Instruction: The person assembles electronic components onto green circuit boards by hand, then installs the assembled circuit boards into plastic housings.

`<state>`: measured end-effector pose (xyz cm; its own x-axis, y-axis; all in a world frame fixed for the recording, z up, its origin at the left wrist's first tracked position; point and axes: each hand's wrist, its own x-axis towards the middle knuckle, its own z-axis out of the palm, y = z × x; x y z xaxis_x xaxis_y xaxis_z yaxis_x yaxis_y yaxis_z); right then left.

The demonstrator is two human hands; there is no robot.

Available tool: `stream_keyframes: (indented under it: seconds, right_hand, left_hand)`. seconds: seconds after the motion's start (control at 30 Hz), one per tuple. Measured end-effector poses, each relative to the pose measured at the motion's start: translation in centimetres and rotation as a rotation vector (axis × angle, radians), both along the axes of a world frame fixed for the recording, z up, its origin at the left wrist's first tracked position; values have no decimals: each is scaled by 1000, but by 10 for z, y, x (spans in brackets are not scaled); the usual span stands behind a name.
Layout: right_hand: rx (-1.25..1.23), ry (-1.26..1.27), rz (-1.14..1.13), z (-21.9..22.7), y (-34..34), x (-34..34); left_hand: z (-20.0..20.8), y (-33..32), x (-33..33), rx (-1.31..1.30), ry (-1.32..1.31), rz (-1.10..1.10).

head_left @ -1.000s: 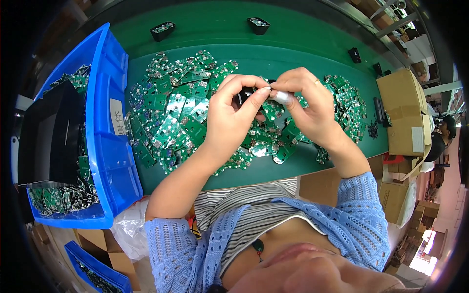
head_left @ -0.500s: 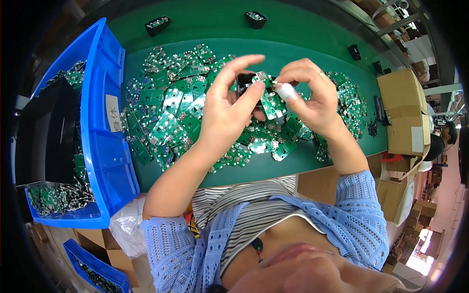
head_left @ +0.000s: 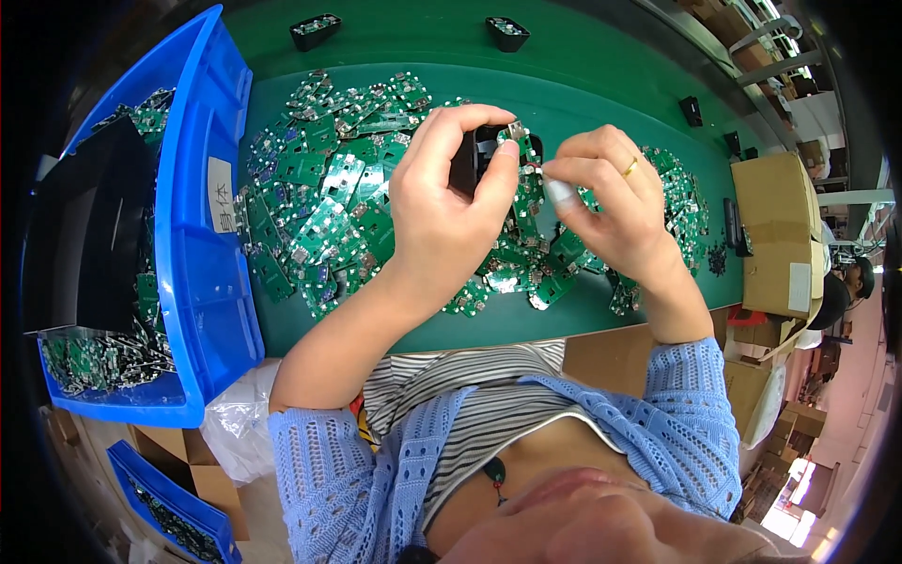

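Observation:
My left hand (head_left: 437, 207) is closed round a small black plastic case (head_left: 464, 167). Its thumb presses a green circuit board (head_left: 523, 214) against the case, and the board's lower end sticks out past the thumb. Close to the board's right edge, my right hand (head_left: 615, 193) has thumb and forefinger pinched together. White wrapping covers that thumb's tip, and a ring is on one finger. What the pinch holds, if anything, is too small to make out. Under both hands lies a wide spread of loose green circuit boards (head_left: 324, 226).
On the left, a blue bin (head_left: 202, 235) holds boards and a black box (head_left: 85, 235). Small black cases (head_left: 508, 36) with parts in them stand along the far side. A cardboard box (head_left: 775, 226) is at the table's right end, and a second blue bin (head_left: 169, 508) sits lower left.
My left fingers have curled in round the black case, which sits more upright. The right hand has shifted slightly right and down, its fingers drawn closer together. The view has moved a little.

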<state>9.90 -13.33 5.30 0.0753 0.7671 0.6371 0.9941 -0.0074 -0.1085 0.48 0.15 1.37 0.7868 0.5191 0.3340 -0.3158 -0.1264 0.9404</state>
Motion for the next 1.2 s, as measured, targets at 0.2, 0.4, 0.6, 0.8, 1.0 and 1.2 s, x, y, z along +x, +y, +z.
stream_keyframes:
  seconds: [0.2, 0.4, 0.6, 0.8, 1.0, 1.2]
  right_hand:
    - [-49, -50, 1, 3, 2, 0]
    - [-99, -101, -3, 7, 3, -2]
    - [-187, -162, -20, 11, 5, -7]
    - [-161, 174, 69, 9, 1, 1]
    - [-224, 154, 89, 9, 4, 1]
    - [-208, 364, 100, 5, -4, 10]
  left_hand:
    - [3, -1, 0, 78, -42, 87]
    - [3, 0, 3, 245, -114, 146]
    - [2, 2, 5, 458, -226, 226]
    - [2, -1, 2, -13, -5, -19]
    - [-2, -2, 5, 183, -99, 64]
    - [-3, -1, 4, -42, -24, 15]
